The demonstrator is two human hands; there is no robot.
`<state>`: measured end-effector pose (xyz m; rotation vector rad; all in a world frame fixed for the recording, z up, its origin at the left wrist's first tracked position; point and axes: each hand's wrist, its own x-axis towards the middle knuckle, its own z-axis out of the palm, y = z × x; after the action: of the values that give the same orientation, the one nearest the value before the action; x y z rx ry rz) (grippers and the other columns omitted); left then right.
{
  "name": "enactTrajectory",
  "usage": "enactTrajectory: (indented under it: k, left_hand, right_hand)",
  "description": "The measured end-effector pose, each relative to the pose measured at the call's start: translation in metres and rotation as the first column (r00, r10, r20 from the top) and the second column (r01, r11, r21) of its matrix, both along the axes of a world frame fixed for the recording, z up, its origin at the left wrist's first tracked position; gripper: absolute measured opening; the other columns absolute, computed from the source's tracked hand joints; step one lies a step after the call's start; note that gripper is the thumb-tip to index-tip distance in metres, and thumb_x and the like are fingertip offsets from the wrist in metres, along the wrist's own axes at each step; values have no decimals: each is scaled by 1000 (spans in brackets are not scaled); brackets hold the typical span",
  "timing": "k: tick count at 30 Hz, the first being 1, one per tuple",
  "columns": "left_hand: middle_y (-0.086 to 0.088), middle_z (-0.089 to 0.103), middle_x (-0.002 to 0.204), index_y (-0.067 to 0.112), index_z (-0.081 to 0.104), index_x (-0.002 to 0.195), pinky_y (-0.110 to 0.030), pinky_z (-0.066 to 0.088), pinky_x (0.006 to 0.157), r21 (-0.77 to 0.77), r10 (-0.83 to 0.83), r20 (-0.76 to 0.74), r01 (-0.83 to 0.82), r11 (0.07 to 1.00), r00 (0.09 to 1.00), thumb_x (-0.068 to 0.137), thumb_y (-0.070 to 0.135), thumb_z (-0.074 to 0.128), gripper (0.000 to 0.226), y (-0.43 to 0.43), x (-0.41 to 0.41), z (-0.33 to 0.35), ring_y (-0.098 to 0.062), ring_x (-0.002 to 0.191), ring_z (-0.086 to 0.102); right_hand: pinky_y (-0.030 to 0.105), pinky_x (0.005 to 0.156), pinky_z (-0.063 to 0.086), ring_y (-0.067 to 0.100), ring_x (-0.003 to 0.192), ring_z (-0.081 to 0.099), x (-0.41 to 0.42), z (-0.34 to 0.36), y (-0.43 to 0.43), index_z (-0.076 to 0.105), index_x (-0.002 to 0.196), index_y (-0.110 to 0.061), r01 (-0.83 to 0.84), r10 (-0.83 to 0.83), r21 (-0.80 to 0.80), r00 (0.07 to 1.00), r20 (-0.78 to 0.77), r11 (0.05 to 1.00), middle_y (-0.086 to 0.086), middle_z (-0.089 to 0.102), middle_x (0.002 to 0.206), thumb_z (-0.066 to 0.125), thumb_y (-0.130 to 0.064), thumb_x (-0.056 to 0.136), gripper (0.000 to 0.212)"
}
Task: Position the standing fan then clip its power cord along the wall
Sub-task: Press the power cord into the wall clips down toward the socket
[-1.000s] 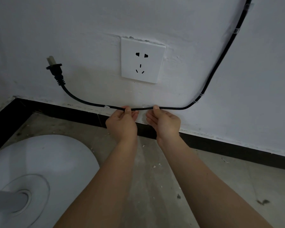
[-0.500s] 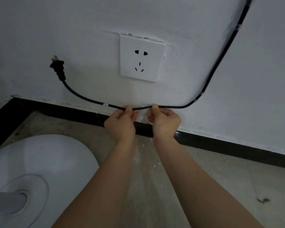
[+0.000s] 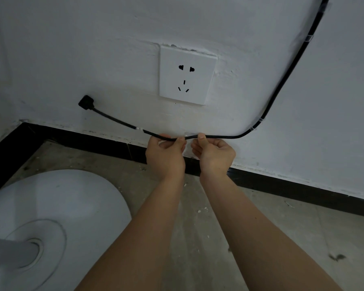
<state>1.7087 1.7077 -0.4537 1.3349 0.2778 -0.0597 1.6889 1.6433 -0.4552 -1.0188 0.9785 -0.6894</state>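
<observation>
A black power cord [image 3: 280, 85] runs down the white wall from the top right, bends above the skirting and goes left to its plug [image 3: 85, 102]. Clear clips hold it at the upper right [image 3: 309, 39], at the bend [image 3: 261, 119] and left of my hands [image 3: 138, 128]. My left hand [image 3: 166, 153] and my right hand [image 3: 213, 153] pinch the cord side by side just below the white socket [image 3: 187, 75]. The plug hangs free, left of the socket. The fan's round white base [image 3: 57, 206] stands on the floor at the lower left.
A black skirting board [image 3: 303, 185] runs along the foot of the wall and turns the corner at the left. The concrete floor [image 3: 282, 238] carries small white crumbs and a dark speck at the lower right.
The plug end has swung down and turned, now lower on the wall. Both hands stay pinched on the cord below the socket, with fingers curled tighter.
</observation>
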Motion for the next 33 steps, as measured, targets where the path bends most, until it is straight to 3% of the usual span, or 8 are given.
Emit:
enactTrajectory:
  k: [5, 12, 15, 19, 27, 33]
  left_hand:
    - [-10, 73, 74, 21, 56, 71, -41, 60, 73, 112, 1, 105, -12, 994, 995, 71, -1, 75, 29, 1, -2, 1, -20, 69, 71]
    - [-6, 72, 72, 17, 57, 74, -42, 60, 73, 146, 2, 115, -19, 989, 993, 70, 0, 76, 26, 0, -2, 2, -17, 68, 71]
    - [-8, 72, 73, 18, 57, 74, -43, 60, 74, 155, 4, 128, -24, 988, 992, 71, 1, 75, 26, 0, -1, 4, -20, 69, 71]
    - [-4, 71, 71, 23, 55, 71, -42, 59, 74, 174, 4, 150, -30, 984, 989, 72, 2, 75, 29, 0, 0, 7, -18, 68, 70]
    - [-1, 69, 70, 14, 58, 79, -40, 59, 73, 212, -7, 183, -33, 977, 983, 73, 4, 75, 21, -1, 1, 7, -14, 66, 68]
    - [0, 71, 69, 12, 60, 80, -39, 59, 73, 207, 7, 146, -38, 978, 989, 71, 8, 77, 20, -1, 0, 1, -14, 68, 70]
  right_hand:
    - [27, 59, 59, 22, 60, 66, 0, 3, 1, 64, 88, 13, 5, -5, 28, 1000, 13, 1000, 16, 66, 65, 71, -6, 82, 21]
    - [30, 65, 60, 22, 60, 66, -3, 6, 1, 63, 91, 15, -22, 20, 57, 999, 32, 998, 21, 67, 73, 70, -6, 83, 24]
    - [26, 61, 61, 20, 59, 68, -10, 8, -3, 64, 87, 11, -110, 98, 120, 990, 98, 987, 19, 67, 72, 68, -6, 85, 17]
    - [27, 68, 61, 24, 77, 72, -23, 10, -11, 65, 92, 7, -273, 228, 247, 954, 194, 930, 19, 71, 89, 64, -7, 87, 15]
    - [21, 54, 59, 16, 57, 67, -19, 15, -9, 67, 80, 1, -291, 290, 98, 957, 20, 952, 13, 68, 72, 60, -12, 91, 18]
    - [26, 60, 59, 19, 56, 66, -17, 19, -10, 65, 74, 0, -288, 290, 53, 956, -51, 956, 14, 68, 69, 60, -10, 90, 19]
